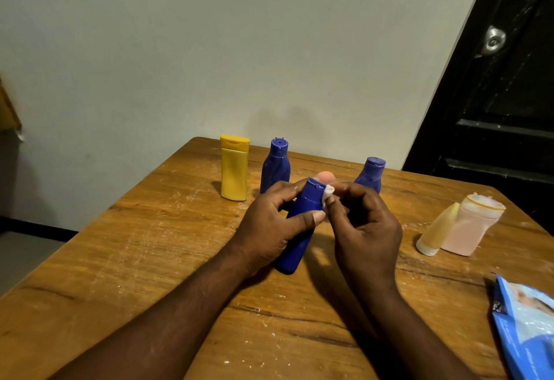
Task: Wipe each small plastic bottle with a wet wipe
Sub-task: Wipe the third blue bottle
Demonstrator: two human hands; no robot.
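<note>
A blue wipe pack (527, 328) lies at the near right edge of a scratched wooden desk (150, 259). Two bare forearms reach forward to the middle. The left hand (269, 226) wraps fingers and thumb round the body of a blue bottle (299, 229), which is tilted with its cap away from the person and its base low by the desk. The right hand (365, 226) pinches a small bunched white wipe (327, 195) against the bottle's shoulder, just under the cap. To do this well, the left grip should stay firm and turn the bottle so every side meets the wipe; the wad looks small, so opening it out would likely cover more. Further right, a cream tube (436, 231) and a pink bottle (467, 226) lie side by side, touching. Behind the hands stand a yellow bottle (234, 168), two more blue ones (275, 166) (370, 172) and something pink (326, 177), mostly hidden.
</note>
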